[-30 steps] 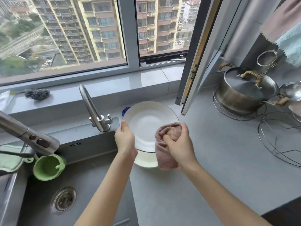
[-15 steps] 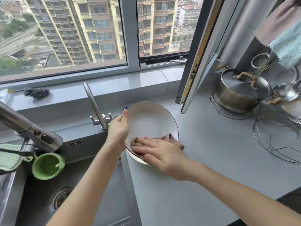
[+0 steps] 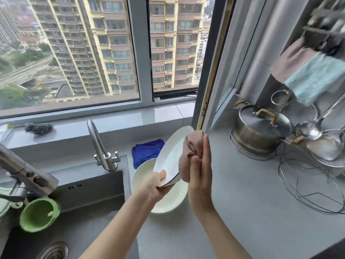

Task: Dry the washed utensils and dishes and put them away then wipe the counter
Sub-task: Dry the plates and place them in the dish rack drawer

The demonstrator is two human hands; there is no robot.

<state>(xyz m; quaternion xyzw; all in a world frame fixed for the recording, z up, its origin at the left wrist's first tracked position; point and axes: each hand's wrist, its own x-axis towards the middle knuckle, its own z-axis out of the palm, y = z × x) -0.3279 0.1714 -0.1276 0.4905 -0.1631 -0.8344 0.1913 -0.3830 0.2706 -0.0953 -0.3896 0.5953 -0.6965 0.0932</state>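
1. Far left, cropped by the frame edge: pull-out sprayer (image 3: 28, 176) with two dark buttons, plus a pale green cloth (image 3: 3, 201) only partly in view.
2. Just below the sprayer, blurred: green cup (image 3: 39, 214), opening turned toward the camera, contents impossible to make out.
3. Dark sink (image 3: 89, 186); drain (image 3: 54, 250) clipped by the bottom edge.
4. Behind, on the windowsill (image 3: 112, 124): dark scouring pad (image 3: 39, 128). Nearer, a slim tap (image 3: 99, 144) at the sink's back corner.
5. Blue cloth (image 3: 147, 151) on the worktop (image 3: 252, 212) right of the tap, its right part hidden behind the crockery.
6. White dish (image 3: 168, 200) flat on the worktop just right of the sink, partly covered by the left hand and the raised plate; nothing visible inside.
7. Left hand (image 3: 155, 186): fingers clamped on the lower rim of a white plate (image 3: 171, 152), thumb on the face, the rest hidden beneath. Plate raised above the dish, steeply tilted, dark-edged.
8. Pink cloth (image 3: 190, 152) bunched over the plate's right rim, pressed there by the right hand (image 3: 200, 171); fingers (image 3: 206, 146) straight and together, seen edge-on; thumb hard to separate from the cloth.
9. Steel pot (image 3: 261, 131) on a wire trivet (image 3: 233, 144), lid on, contents hidden, handles rope-wrapped.
10. Ladle (image 3: 308, 128) touching the pot's right side; beyond it a second spoon (image 3: 324, 146) and a wire rack (image 3: 308, 184), both cut by the right edge.
11. Top right, badly blurred: hanging mauve cloth (image 3: 291, 60) and light blue cloth (image 3: 315, 79); dark shapes above them unidentifiable.
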